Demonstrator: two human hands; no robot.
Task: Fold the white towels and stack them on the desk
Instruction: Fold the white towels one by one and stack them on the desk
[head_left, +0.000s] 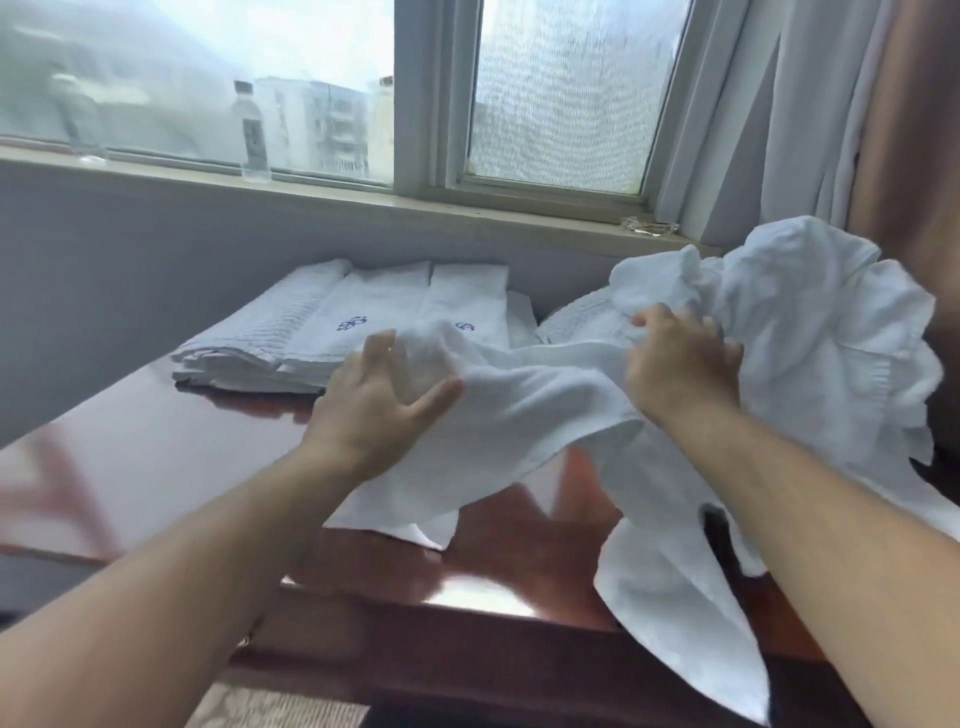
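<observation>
Right now you are holding a loose white terry towel (519, 410) above the glossy reddish-brown wooden desk (156, 457), one end hanging past its front edge; your left hand (379, 400) is curling thumb and fingers round a bunched part; your right hand (680, 364) is gripping it beside a crumpled white cloth heap (810, 312), fingertips buried in fabric; folded white towels with blue emblems (332, 322) are lying at the desk's back.
</observation>
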